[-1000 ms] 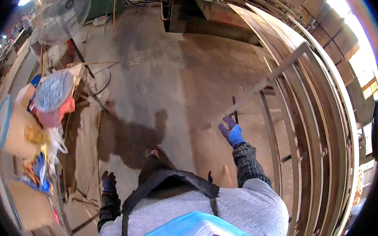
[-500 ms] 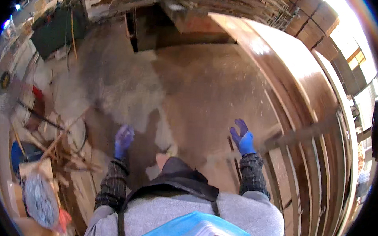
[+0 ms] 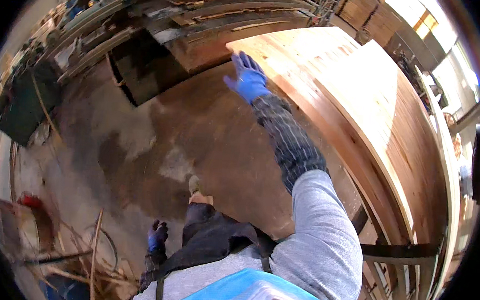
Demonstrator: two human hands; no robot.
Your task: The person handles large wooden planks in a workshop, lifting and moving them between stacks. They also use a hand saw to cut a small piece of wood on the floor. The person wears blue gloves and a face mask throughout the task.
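Note:
My right hand [image 3: 247,78], in a blue glove, reaches far forward with its fingers spread. It is open and lies at the near left edge of a large wooden panel [image 3: 304,61], close to its far corner; whether the fingertips touch the wood I cannot tell. A second wooden panel [image 3: 384,98] lies over it on the right. My left hand [image 3: 158,237], also gloved, hangs low by my side, its fingers loosely bent and apart with nothing seen in them.
Slatted rack bars [image 3: 402,262] stand under the panels at my right. Wood strips [image 3: 94,251] and a black hose clutter the lower left. A dark green box [image 3: 28,103] stands at the left, and a dark open-topped bin [image 3: 146,69] ahead. Stacked boards [image 3: 247,20] line the back.
My right hand has swung forward and left to the panel's far end. My left hand has dropped lower and back. The view has shifted toward the panels, and I have moved nearer them.

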